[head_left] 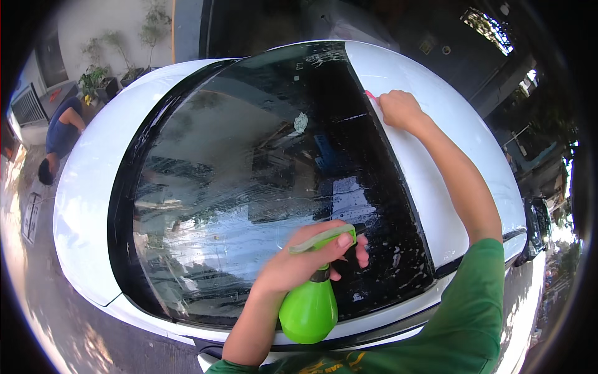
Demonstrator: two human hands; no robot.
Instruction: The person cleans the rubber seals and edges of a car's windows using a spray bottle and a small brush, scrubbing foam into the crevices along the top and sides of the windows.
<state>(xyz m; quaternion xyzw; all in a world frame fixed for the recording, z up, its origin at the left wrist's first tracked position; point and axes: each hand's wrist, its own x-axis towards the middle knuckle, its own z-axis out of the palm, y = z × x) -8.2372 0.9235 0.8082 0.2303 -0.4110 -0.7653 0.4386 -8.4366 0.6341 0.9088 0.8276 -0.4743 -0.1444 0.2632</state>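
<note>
Over the near part of a wet car windshield (249, 162), my left hand (289, 265) is wrapped round the neck of a bright green spray bottle (309, 313). Its nozzle points right, toward the dark upper band of the glass. My right arm stretches across the white car roof (423, 193). At the far roof edge of the windshield, my right hand (402, 111) is closed on a small pink thing (372, 96), mostly hidden by the fingers, so its kind does not show. Water streaks and drops cover the glass, and a pale patch (301, 122) shows on it.
The white hood (87, 187) lies to the left, with black wipers and cowl (124, 181) along the glass. Beyond it, another person (62, 128) in dark blue bends down. Potted plants (106, 84) stand by a wall at the far left.
</note>
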